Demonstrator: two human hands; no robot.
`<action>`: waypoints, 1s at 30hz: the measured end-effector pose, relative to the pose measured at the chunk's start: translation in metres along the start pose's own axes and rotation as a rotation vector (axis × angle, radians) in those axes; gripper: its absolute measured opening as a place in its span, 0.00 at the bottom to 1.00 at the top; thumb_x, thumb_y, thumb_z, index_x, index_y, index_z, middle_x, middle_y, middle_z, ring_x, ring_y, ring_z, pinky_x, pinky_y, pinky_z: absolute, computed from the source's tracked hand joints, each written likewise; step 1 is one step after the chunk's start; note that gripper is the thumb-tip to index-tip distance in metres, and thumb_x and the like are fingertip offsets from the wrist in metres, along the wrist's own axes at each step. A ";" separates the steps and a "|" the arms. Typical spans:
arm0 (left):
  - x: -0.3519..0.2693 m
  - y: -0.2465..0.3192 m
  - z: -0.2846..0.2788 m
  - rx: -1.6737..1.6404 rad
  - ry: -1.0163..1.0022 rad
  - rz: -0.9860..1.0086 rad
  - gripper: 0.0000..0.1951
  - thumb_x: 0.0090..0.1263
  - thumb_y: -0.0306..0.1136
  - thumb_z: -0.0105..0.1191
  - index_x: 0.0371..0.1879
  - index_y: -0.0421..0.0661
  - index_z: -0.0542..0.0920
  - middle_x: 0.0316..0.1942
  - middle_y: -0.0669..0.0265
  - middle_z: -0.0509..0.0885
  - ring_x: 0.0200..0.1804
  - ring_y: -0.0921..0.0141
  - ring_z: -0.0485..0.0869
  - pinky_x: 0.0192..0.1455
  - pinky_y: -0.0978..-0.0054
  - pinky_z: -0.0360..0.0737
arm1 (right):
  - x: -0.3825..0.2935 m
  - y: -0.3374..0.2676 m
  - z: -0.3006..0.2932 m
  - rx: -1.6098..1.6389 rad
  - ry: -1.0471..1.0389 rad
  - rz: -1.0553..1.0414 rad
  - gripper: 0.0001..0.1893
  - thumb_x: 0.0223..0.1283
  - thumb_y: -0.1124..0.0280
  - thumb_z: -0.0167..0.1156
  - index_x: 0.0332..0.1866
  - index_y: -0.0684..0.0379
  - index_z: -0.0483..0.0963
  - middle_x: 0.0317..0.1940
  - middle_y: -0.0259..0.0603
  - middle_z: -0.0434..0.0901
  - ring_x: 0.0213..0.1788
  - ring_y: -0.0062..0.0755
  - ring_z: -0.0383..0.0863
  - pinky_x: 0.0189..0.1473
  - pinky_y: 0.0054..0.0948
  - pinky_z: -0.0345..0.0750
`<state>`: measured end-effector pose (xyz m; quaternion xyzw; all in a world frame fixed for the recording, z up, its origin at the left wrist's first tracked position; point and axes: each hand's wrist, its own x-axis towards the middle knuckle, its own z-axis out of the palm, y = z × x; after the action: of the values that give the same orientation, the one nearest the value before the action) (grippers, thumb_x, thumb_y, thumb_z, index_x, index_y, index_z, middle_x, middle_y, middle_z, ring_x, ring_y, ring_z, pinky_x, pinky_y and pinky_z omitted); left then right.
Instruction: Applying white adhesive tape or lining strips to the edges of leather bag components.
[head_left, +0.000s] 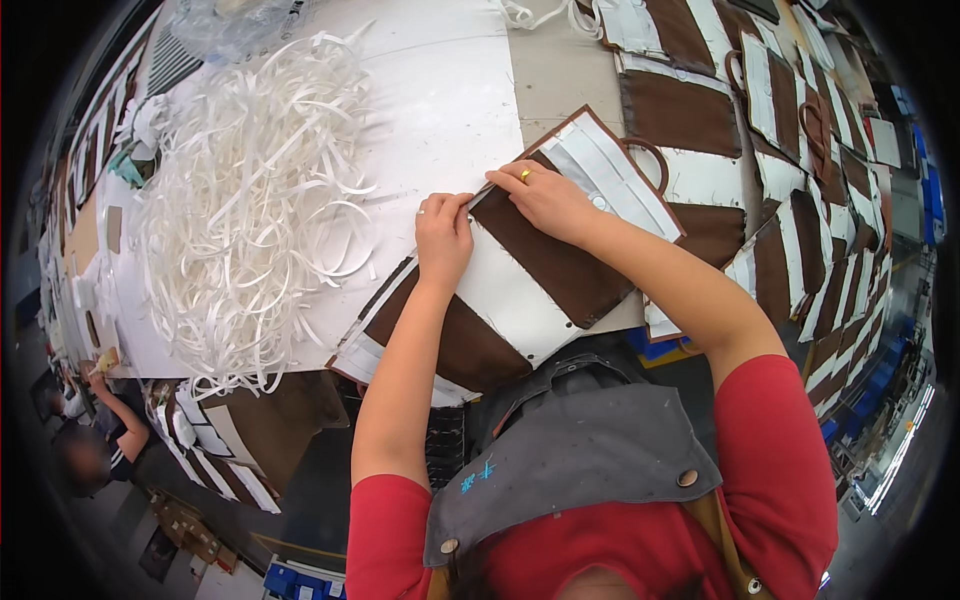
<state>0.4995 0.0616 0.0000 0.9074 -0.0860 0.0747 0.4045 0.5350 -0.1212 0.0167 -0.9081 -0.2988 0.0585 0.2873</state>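
Before me lies a flat bag panel (517, 281) in brown and white bands, slanting across the table's front edge. A brown handle (651, 161) sticks out at its upper right end, beside a white strip with a round snap. My left hand (444, 236) pinches the panel's far edge near its middle. Just right of it, my right hand (551, 196), with a yellow ring, grips the same edge, fingertips close to the left ones. The undersides of the fingertips are hidden.
A large tangled heap of white strips (255, 210) covers the table's left side. Stacked brown-and-white bag panels (682, 112) lie on the right, several with handles. Clear plastic film (232, 26) sits at the back left. Another person (112, 435) works at the far left.
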 end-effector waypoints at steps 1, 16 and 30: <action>0.000 -0.001 0.001 0.036 -0.035 0.040 0.09 0.54 0.20 0.50 0.35 0.42 0.76 0.32 0.63 0.74 0.37 0.64 0.73 0.40 0.71 0.70 | 0.000 0.000 0.001 -0.026 -0.012 -0.016 0.21 0.50 0.78 0.50 0.53 0.58 0.65 0.46 0.39 0.70 0.50 0.37 0.69 0.51 0.29 0.70; -0.004 0.005 -0.005 0.274 -0.049 0.142 0.09 0.52 0.22 0.50 0.33 0.44 0.75 0.32 0.66 0.73 0.37 0.67 0.73 0.38 0.70 0.66 | 0.018 -0.010 -0.014 0.128 -0.039 -0.053 0.13 0.49 0.76 0.51 0.43 0.57 0.70 0.40 0.41 0.72 0.44 0.40 0.72 0.47 0.32 0.70; -0.016 -0.005 -0.014 -0.017 0.059 -0.133 0.06 0.53 0.24 0.53 0.30 0.45 0.78 0.28 0.67 0.76 0.36 0.66 0.74 0.39 0.70 0.66 | 0.040 -0.020 0.005 0.164 -0.271 -0.050 0.12 0.43 0.81 0.54 0.37 0.58 0.72 0.36 0.36 0.73 0.44 0.37 0.69 0.47 0.31 0.69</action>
<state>0.4846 0.0774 0.0025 0.9051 -0.0142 0.0735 0.4185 0.5560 -0.0827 0.0268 -0.8576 -0.3518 0.1974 0.3190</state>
